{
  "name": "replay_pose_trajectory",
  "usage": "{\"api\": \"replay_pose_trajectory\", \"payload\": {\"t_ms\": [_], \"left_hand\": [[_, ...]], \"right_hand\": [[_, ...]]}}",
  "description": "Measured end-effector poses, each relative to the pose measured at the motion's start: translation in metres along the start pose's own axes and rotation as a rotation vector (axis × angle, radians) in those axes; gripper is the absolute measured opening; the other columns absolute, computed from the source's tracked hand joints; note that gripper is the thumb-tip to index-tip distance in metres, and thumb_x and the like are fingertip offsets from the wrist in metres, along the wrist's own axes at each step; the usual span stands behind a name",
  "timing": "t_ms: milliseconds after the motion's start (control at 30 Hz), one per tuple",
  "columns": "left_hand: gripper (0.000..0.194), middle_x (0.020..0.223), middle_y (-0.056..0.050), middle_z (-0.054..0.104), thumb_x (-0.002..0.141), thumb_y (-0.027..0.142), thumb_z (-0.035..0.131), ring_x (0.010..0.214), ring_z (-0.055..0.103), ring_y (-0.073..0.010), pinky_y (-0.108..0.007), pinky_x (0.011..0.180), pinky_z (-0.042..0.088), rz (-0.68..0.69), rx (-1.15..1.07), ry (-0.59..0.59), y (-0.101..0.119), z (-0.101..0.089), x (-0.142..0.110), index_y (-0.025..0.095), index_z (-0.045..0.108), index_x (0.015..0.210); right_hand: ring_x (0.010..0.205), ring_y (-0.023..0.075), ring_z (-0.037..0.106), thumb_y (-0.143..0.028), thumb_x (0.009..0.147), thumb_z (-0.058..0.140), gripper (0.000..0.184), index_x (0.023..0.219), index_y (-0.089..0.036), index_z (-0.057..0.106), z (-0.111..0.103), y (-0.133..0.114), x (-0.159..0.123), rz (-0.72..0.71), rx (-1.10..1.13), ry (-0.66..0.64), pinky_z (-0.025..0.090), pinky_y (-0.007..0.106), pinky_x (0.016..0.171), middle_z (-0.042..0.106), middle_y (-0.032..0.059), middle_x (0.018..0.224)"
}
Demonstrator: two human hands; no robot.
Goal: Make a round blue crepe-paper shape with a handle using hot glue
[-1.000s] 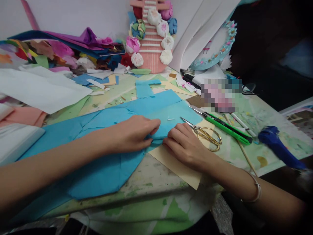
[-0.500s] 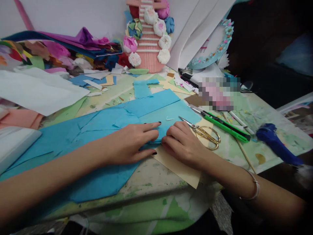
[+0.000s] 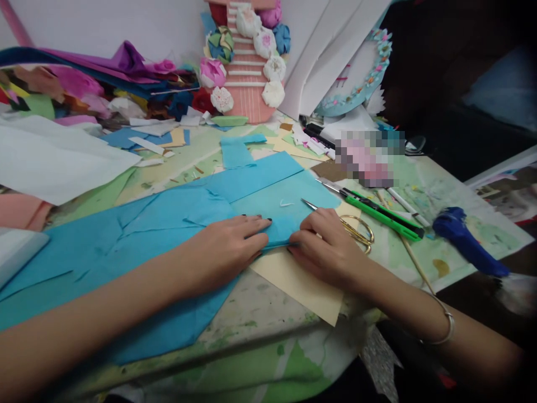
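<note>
A large sheet of blue crepe paper [image 3: 168,207] lies creased across the table, with a folded edge between my hands. My left hand [image 3: 229,240] rests on that fold, fingers stretched out and lying flat. Curled at the fold's right end, my right hand [image 3: 327,240] pinches the paper between thumb and fingers. Gold-handled scissors [image 3: 361,226] lie just behind the right hand, which covers part of them. Beneath both hands a cream sheet of paper [image 3: 310,285] sticks out toward the table's front edge. A small white scrap [image 3: 287,204] sits on the lighter blue part.
To the right lie a green utility knife [image 3: 384,215], a thin wooden stick [image 3: 413,260] and a blue tape-like tool [image 3: 467,240]. A pink guitar-shaped board with paper flowers [image 3: 247,103] stands at the back. White paper [image 3: 59,157] and coloured scraps [image 3: 146,137] fill the left and rear.
My left hand has gone from curled fingers to lying flat on the fold. My right hand has shifted slightly along the paper's edge and now covers more of the scissors. The view has drifted right.
</note>
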State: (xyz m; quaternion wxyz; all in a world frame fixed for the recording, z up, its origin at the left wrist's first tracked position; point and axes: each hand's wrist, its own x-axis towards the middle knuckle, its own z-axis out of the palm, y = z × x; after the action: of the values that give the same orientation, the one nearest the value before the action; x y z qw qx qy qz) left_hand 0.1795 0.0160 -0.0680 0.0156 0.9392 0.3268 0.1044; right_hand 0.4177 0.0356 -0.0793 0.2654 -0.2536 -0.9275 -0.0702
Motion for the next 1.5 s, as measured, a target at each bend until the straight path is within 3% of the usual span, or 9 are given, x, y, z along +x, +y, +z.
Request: {"api": "replay_pose_trajectory", "payload": {"t_ms": [167, 333, 467, 633, 833, 1300, 1500], "left_hand": [[0.018, 0.134, -0.016, 0.053, 0.091, 0.015, 0.043, 0.126, 0.049, -0.0289, -0.048, 0.101, 0.045, 0.054, -0.008, -0.012, -0.002, 0.001, -0.004, 0.015, 0.061, 0.088], [0.016, 0.138, -0.016, 0.049, 0.091, 0.013, 0.044, 0.132, 0.041, -0.0296, -0.051, 0.105, 0.041, 0.07, 0.003, 0.015, -0.002, 0.006, -0.007, 0.015, 0.06, 0.088], [0.019, 0.138, -0.013, 0.051, 0.092, 0.011, 0.041, 0.137, 0.033, -0.0269, -0.051, 0.111, 0.032, 0.106, 0.002, 0.051, -0.001, 0.007, -0.008, 0.015, 0.06, 0.09], [0.024, 0.129, -0.016, 0.058, 0.091, 0.009, 0.04, 0.127, 0.048, -0.0256, -0.044, 0.105, 0.043, 0.145, -0.019, 0.126, 0.0, 0.002, -0.008, 0.014, 0.064, 0.092], [0.035, 0.114, -0.016, 0.067, 0.093, 0.012, 0.034, 0.108, 0.063, -0.0259, -0.041, 0.092, 0.055, 0.175, 0.144, 0.15, 0.004, -0.004, -0.003, 0.013, 0.065, 0.076], [0.027, 0.126, -0.019, 0.059, 0.092, 0.012, 0.038, 0.121, 0.054, -0.026, -0.041, 0.101, 0.048, 0.137, 0.099, 0.074, 0.005, 0.0, -0.005, 0.011, 0.064, 0.086], [0.02, 0.13, -0.012, 0.058, 0.091, 0.012, 0.041, 0.127, 0.048, -0.0239, -0.04, 0.105, 0.044, 0.126, -0.012, 0.06, 0.001, 0.002, -0.004, 0.013, 0.061, 0.086]], "right_hand": [[0.075, 0.0154, 0.04, -0.012, 0.087, 0.05, 0.009, 0.083, -0.016, 0.057, -0.003, 0.004, -0.014, 0.053, 0.053, 0.013, 0.033, 0.031, 0.068, 0.047, 0.0038, 0.08], [0.073, 0.0145, 0.042, -0.007, 0.082, 0.057, 0.008, 0.083, -0.015, 0.058, -0.001, 0.005, -0.018, 0.005, 0.102, 0.07, 0.038, 0.031, 0.065, 0.049, 0.0038, 0.078], [0.084, 0.0168, 0.052, -0.008, 0.083, 0.056, 0.008, 0.085, -0.015, 0.058, 0.001, 0.006, -0.018, 0.016, 0.155, 0.054, 0.046, 0.034, 0.075, 0.056, 0.008, 0.091], [0.109, 0.0212, 0.056, -0.008, 0.084, 0.054, 0.009, 0.088, -0.016, 0.057, 0.001, 0.006, -0.018, -0.008, 0.237, 0.001, 0.05, 0.041, 0.091, 0.064, 0.0117, 0.109], [0.118, 0.0216, 0.056, -0.009, 0.086, 0.052, 0.008, 0.088, -0.015, 0.058, -0.001, 0.004, -0.019, -0.008, 0.198, -0.019, 0.052, 0.04, 0.095, 0.065, 0.0138, 0.115], [0.117, 0.0199, 0.057, -0.007, 0.084, 0.057, 0.009, 0.09, -0.013, 0.06, 0.001, 0.003, -0.024, -0.034, 0.137, -0.026, 0.049, 0.036, 0.102, 0.066, 0.0133, 0.115], [0.116, 0.0229, 0.058, -0.008, 0.086, 0.056, 0.01, 0.092, -0.012, 0.063, 0.0, 0.001, -0.019, -0.09, 0.074, 0.017, 0.049, 0.042, 0.1, 0.067, 0.0125, 0.113]]}}
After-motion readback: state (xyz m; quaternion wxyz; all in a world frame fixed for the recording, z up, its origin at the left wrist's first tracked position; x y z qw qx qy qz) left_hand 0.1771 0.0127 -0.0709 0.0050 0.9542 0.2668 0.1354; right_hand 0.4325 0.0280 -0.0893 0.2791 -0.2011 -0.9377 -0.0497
